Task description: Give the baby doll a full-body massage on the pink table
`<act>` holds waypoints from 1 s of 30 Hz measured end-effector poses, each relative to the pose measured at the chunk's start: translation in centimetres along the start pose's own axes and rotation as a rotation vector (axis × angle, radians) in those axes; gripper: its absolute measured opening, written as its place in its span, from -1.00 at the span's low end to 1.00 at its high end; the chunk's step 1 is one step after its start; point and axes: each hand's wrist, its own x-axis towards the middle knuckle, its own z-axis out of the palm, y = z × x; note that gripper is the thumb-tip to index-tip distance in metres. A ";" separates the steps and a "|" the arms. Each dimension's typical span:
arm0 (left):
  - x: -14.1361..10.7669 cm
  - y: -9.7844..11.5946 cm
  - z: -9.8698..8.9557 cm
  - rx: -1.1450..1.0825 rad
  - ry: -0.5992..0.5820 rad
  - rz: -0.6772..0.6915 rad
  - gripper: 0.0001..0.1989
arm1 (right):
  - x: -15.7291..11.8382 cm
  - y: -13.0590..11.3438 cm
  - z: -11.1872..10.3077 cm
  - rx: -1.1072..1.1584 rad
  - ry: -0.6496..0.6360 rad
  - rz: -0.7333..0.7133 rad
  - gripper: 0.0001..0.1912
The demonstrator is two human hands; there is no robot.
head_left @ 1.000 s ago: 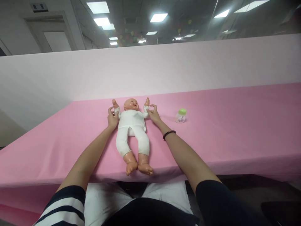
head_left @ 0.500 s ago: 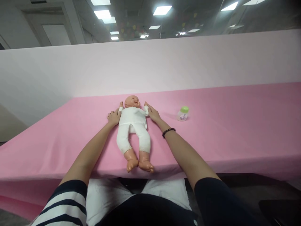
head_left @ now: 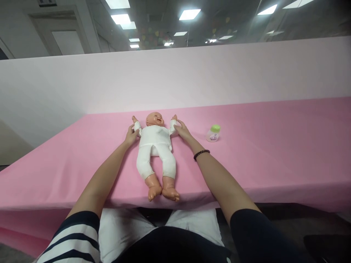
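A baby doll [head_left: 155, 140] with a white cloth body lies on its back on the pink-covered table [head_left: 263, 153], head away from me and feet at the near edge. My left hand [head_left: 132, 135] is closed around the doll's arm on the left, by the white sleeve. On the other side my right hand [head_left: 182, 130] grips the doll's other arm [head_left: 173, 126] between thumb and fingers. Both doll arms point up and outward, with the small hands showing past my fingers.
A small clear bottle [head_left: 213, 133] with a green cap stands right of my right hand. Behind the table runs a low white wall [head_left: 175, 78], with glass above it. The table's front edge is close to my lap.
Both doll arms have swung outward, away from its head. My hands have moved with them, slightly farther apart. The doll's body and the bottle have stayed in place.
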 end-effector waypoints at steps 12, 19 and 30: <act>-1.3 2.0 -1.4 -0.156 -0.045 0.103 -0.64 | -2.5 -2.4 -3.3 -0.094 -0.308 -0.262 -0.60; -2.2 1.9 -3.0 0.203 -0.147 0.310 -0.91 | -2.7 -2.3 -2.9 -0.382 -0.475 -0.401 -0.78; -3.0 2.3 -4.3 0.328 -0.259 0.312 -0.68 | -3.5 -3.3 -3.2 -0.471 -0.500 -0.364 -0.58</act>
